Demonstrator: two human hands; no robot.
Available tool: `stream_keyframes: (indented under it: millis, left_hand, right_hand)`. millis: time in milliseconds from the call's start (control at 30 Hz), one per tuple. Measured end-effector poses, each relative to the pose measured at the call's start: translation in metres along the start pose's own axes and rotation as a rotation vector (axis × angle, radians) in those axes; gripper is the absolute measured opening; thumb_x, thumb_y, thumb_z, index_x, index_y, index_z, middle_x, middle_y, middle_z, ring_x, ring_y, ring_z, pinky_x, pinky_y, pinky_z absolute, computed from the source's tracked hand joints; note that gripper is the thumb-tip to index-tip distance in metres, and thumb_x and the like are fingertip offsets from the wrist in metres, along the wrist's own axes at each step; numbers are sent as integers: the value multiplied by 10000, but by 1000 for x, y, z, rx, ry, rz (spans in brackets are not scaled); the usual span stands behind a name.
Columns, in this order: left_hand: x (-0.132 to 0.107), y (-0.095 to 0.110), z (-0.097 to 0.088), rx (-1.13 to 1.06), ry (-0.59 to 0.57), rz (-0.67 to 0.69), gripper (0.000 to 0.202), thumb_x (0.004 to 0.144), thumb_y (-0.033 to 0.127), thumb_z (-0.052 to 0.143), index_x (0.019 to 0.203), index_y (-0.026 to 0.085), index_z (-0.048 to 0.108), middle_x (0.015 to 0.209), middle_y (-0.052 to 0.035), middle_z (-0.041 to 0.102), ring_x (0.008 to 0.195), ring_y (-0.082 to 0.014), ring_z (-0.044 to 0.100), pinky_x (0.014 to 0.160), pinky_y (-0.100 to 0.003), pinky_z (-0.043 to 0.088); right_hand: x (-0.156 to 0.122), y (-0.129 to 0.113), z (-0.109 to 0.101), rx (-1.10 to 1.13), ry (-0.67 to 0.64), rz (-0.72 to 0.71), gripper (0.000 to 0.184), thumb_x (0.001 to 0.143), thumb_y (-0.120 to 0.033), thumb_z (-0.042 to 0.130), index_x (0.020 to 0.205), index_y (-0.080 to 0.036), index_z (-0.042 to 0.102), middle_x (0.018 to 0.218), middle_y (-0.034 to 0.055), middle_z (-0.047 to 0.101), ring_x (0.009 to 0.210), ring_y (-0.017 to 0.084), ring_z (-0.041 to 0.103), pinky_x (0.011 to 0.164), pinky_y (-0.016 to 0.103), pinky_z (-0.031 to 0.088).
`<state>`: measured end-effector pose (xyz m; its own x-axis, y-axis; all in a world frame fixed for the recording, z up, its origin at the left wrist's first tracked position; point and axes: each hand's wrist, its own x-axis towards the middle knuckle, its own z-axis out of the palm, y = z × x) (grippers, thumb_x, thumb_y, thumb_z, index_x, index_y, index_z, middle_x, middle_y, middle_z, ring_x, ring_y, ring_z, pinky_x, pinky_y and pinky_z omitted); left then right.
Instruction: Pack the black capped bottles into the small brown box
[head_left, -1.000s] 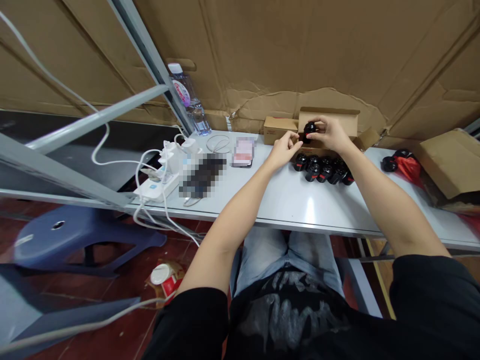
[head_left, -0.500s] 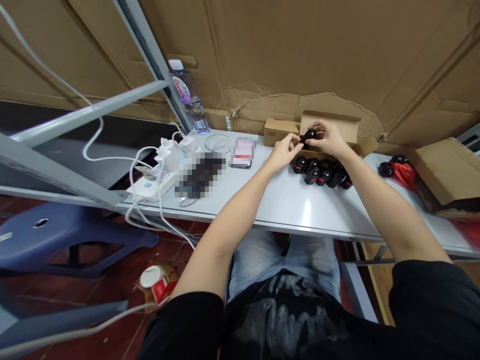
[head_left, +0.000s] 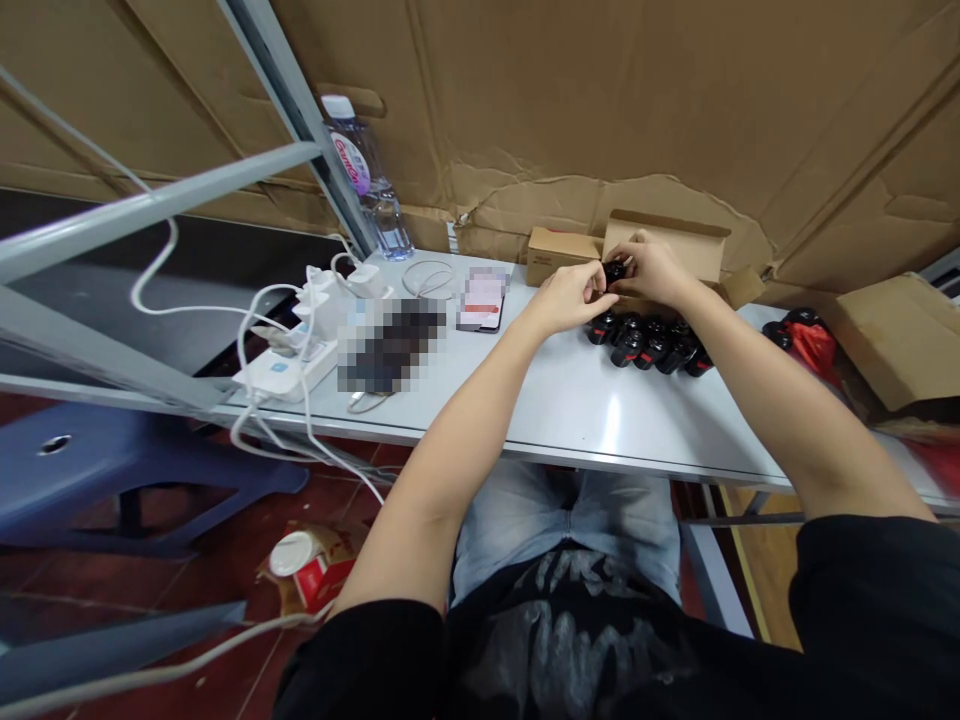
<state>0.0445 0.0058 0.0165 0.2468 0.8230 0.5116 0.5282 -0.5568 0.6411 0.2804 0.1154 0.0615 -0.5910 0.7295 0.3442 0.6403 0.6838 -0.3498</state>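
Observation:
At the opened cardboard box [head_left: 670, 240], my right hand [head_left: 654, 270] pinches a small glossy black item with a rounded top [head_left: 614, 272]. My left hand [head_left: 571, 298] is on the item's other side, its fingers curled against it and its thumb pointing right beneath. The hands cover most of the item and part of the box's inside. Just in front of the box, several similar black items with red marks [head_left: 651, 348] stand close together on the white table [head_left: 555, 400].
Left of the opened box stands a smaller carton [head_left: 559, 257]. A phone [head_left: 481, 300], a water bottle [head_left: 367, 185] and a power strip [head_left: 289, 372] with loose cables are further left. More black items, red plastic [head_left: 812, 347] and a cardboard box [head_left: 904, 335] lie right.
The black item has gone lower between my hands, towards the box, and more of it is hidden. My left hand has shifted slightly right over it. The camera view has shifted slightly.

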Motion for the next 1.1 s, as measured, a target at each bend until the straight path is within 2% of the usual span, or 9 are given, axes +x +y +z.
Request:
stream_keyframes:
  millis: [133,267,433,600,733,833,900,1000,1100]
  left_hand:
    - [-7,20,-16,147,-197,-51,368,943,450,1052,967,251,744,804,18,734,760,-219,672,758,-375,403]
    - [-10,28,-14,312,-192,-37,470,883,517,1117,1036,254,759,833,-10,752,861,-285,741,818,-391,453]
    - [-10,32,-7,447,-207,-66,431,928,497,1092,1096,230,797,926,-81,787,1051,-396,817,932,-454,550]
    - [-12,38,-17,424,-247,-93,308,918,365,1007,1087,249,778,1069,-78,878,1083,-366,837,961,-449,588]
    - [-12,29,-34,217,-293,-86,292,860,327,948,1060,251,750,1066,-39,879,976,-275,810,892,-400,591]
    - [-8,12,-41,-49,-194,-8,316,879,331,938,1126,244,761,1010,-16,834,846,-193,744,823,-348,584]
    - [-4,2,-40,-203,-109,64,376,955,453,952,1228,258,784,1001,-8,814,806,-170,729,782,-325,586]
    - [2,-7,-29,-408,-26,140,572,1023,759,934,1286,272,789,1010,-21,818,820,-170,777,747,-306,617]
    - [5,-10,-11,-535,51,150,700,979,892,938,1239,265,766,976,-18,813,795,-157,799,720,-290,640]
  right_hand:
    - [5,4,4,-109,-92,-26,497,809,-161,973,1300,-229,936,1164,117,814,974,343,785,1003,514,670]
    - [7,7,7,-117,-127,-32,403,843,-158,949,1232,-264,944,995,73,844,948,343,789,976,490,627]
    - [5,6,4,-95,-154,11,455,842,-136,943,1281,-254,913,1008,74,878,938,340,808,931,479,637]
    - [-7,-2,-13,-36,-220,42,509,876,-170,927,1372,-268,874,1076,93,911,989,360,848,983,513,682]
    - [-35,-14,-19,-8,-12,22,339,1021,-287,778,1344,-258,877,1128,133,923,1022,383,849,1044,586,694]
    - [-65,-28,-10,40,270,-38,266,1077,-345,697,1255,-267,879,1134,143,906,1046,384,835,1049,592,689]
    - [-82,-39,-2,60,396,-100,256,1110,-405,679,1238,-276,859,1138,143,887,1073,393,824,1062,599,677]
    - [-98,-54,9,64,398,-200,381,1106,-553,760,1373,-288,825,1182,134,877,1139,430,812,1127,651,644]
    - [-102,-63,14,87,346,-228,496,1075,-582,826,1471,-286,794,1256,138,879,1177,440,813,1153,654,627]
